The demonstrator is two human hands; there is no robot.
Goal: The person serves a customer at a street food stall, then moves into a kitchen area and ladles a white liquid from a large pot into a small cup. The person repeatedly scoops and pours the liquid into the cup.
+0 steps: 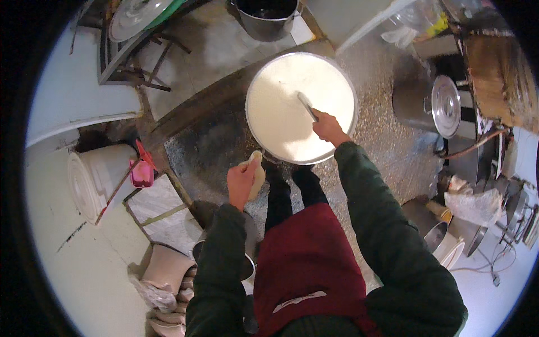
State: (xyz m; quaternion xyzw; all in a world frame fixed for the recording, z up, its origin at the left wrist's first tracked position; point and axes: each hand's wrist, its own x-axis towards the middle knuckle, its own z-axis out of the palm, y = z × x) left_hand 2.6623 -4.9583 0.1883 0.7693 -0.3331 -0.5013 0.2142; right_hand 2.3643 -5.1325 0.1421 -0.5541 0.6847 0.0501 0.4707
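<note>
A wide round metal pot stands in front of my feet, nearly full of a creamy white liquid. Over its right side, my right hand is closed round the handle of a metal stirring utensil. The utensil slants into the liquid, which hides its lower end. My left hand is held to the left of the pot's near rim, closed on a limp, cream-coloured cloth. The cloth hangs beside the fist and is apart from the pot.
A dark pot sits on the raised ledge beyond. At left are a white bucket, a pink dustpan and stacked bags. A lidded metal pot stands at right, with a hose nearby.
</note>
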